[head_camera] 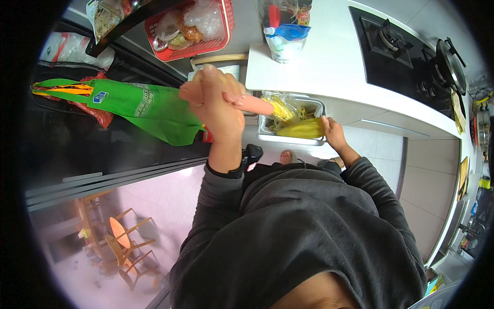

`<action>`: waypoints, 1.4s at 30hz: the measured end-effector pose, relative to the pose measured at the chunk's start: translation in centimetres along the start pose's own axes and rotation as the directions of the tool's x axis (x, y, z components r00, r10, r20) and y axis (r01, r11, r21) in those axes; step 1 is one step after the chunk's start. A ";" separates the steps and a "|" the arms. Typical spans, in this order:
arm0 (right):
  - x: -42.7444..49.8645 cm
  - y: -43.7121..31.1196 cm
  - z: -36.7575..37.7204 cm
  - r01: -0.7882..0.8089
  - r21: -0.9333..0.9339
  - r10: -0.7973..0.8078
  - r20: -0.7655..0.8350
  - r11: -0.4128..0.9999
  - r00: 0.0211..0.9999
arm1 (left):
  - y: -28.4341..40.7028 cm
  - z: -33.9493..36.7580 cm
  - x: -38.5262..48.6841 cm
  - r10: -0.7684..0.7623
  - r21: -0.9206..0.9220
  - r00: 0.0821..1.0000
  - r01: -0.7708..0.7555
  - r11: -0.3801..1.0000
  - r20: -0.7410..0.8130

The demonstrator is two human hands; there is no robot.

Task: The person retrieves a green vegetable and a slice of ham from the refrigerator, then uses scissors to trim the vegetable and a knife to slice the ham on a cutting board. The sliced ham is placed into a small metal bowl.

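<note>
Raised in front of me, my left hand [218, 102] is closed around a smooth pinkish-orange rod-shaped item [256, 105], possibly a carrot; its tip points towards the white bin [291, 139]. In the bin are a clear plastic bag with yellow contents [283, 108] and a long yellow-green thing like a corn husk [301, 128]. The fingers of my right hand [335, 133] are at the bin's right end, by a black handle-like part and the end of the husk-like thing; which of them they grip is unclear. A green shopping bag [154, 104] lies just left of my left hand.
A red plastic basket [227, 27] holds bagged food. On the white counter [324, 73] stands a blue and white pouch [285, 44]; farther right are a gas hob [401, 54] and a black pan [449, 67]. Wooden chairs [123, 235] stand at the lower left.
</note>
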State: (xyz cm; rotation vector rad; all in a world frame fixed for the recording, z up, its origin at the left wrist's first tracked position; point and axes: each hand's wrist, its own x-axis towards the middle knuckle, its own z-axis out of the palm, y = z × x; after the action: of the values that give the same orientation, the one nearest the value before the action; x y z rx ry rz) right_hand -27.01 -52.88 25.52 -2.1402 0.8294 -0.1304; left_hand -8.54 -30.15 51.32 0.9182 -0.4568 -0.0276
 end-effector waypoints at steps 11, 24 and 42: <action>-0.2 -1.6 0.3 0.320 -0.111 -0.291 0.218 0.941 0.931 | -1.9 0.5 -1.5 -0.011 0.093 0.998 0.016 0.996 -0.055; -3.2 3.9 -10.7 0.153 0.106 -0.161 0.075 0.983 0.984 | -11.1 12.6 -5.7 -0.408 0.048 0.911 0.406 0.913 0.052; -29.8 37.1 -39.1 -0.344 0.191 0.393 -0.385 0.919 0.835 | -26.4 55.6 -32.9 -0.769 0.545 0.048 0.678 0.494 0.637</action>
State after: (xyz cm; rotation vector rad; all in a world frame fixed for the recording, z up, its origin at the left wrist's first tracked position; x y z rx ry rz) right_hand -83.34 -77.40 29.66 -1.8252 1.4365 -0.4344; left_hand -55.66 -81.49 47.63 1.1191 -0.8523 -1.5586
